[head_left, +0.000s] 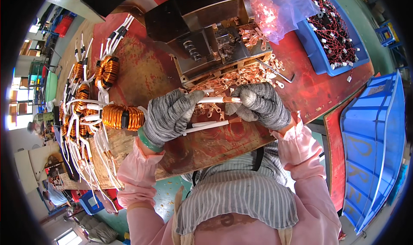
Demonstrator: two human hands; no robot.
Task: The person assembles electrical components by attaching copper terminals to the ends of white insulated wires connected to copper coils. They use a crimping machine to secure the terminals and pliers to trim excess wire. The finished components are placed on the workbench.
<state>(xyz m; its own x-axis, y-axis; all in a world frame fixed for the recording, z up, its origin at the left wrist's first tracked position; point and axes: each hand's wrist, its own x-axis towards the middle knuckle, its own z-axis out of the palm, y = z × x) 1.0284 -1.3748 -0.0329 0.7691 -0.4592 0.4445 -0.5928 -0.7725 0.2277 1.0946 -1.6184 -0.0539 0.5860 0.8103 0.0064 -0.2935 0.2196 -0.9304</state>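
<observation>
Both gloved hands pinch one white-sleeved lead: the left hand grips its left part, the right hand its copper tip; the copper coil lies just left.

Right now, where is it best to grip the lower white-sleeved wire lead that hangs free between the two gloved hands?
Probably the white sleeve mid-length, pinched from above: it lies level and open there, while its bare copper end sits under the right hand.

Grey knit gloves, pink sleeves, grey striped apron.
</observation>
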